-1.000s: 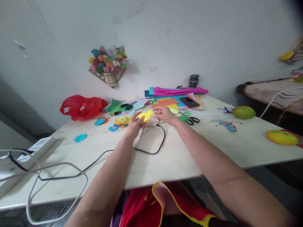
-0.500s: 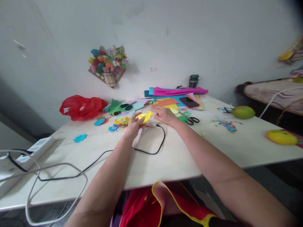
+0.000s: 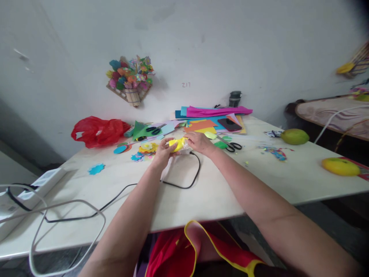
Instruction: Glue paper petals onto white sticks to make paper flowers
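Over the middle of the table, my left hand (image 3: 163,152) is closed round the left side of a bright yellow piece (image 3: 178,144), thumb on top. Its exact kind is unclear; it looks soft and folded, with clear, crinkled plastic at its right end. My right hand (image 3: 198,142) has its fingertips pinched together at that right end, partly hiding it. Just below the hands, a black cord (image 3: 193,181) ends beside a pale object that I cannot make out. Left of my left hand lie yellow paper flower shapes (image 3: 147,147) and blue paper pieces (image 3: 137,157).
Black-handled scissors (image 3: 233,146) lie right of my hands, another pair of scissors (image 3: 155,129) behind. Coloured sheets (image 3: 201,125), a phone (image 3: 230,124) and a red plastic bag (image 3: 100,130) are farther back. A power strip (image 3: 46,181) stands left; a green mango (image 3: 294,136) and yellow mango (image 3: 340,166) lie right.
My right fingertips have drawn in slightly closer on the right end of the yellow piece. My left hand keeps its hold. The whole view has shifted a little.
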`<state>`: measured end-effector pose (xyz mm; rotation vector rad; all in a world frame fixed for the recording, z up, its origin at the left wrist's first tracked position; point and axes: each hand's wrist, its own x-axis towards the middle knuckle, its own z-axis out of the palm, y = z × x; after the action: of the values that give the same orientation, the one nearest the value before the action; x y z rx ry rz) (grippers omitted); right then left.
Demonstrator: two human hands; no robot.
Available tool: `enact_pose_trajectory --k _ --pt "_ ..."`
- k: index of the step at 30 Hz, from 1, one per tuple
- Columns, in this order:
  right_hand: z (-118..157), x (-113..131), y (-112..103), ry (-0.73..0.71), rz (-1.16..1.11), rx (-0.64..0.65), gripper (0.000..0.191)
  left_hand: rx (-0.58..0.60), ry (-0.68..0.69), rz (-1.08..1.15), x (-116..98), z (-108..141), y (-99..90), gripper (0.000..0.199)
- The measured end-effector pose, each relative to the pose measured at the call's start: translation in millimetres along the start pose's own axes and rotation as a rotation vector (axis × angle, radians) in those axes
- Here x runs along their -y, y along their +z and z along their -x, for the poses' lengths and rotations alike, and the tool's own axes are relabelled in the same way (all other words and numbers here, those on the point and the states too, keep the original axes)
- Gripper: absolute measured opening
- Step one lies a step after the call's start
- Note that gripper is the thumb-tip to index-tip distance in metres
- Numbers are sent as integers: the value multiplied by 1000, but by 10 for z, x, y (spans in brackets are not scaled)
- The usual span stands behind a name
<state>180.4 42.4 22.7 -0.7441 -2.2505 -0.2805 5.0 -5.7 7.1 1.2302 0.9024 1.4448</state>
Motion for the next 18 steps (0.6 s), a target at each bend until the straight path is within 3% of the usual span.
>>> enact_pose_trajectory --k 12,15,18 --pt "20 -79 82 209 -116 -152 27 -10 -3 10 9 10 34 48" --pt "4 -154 87 410 -363 -218 23 -19 -3 25 32 -7 -4 48" --pt "-11 -164 39 660 -781 -213 14 -27 3 49 52 -22 -45 48"
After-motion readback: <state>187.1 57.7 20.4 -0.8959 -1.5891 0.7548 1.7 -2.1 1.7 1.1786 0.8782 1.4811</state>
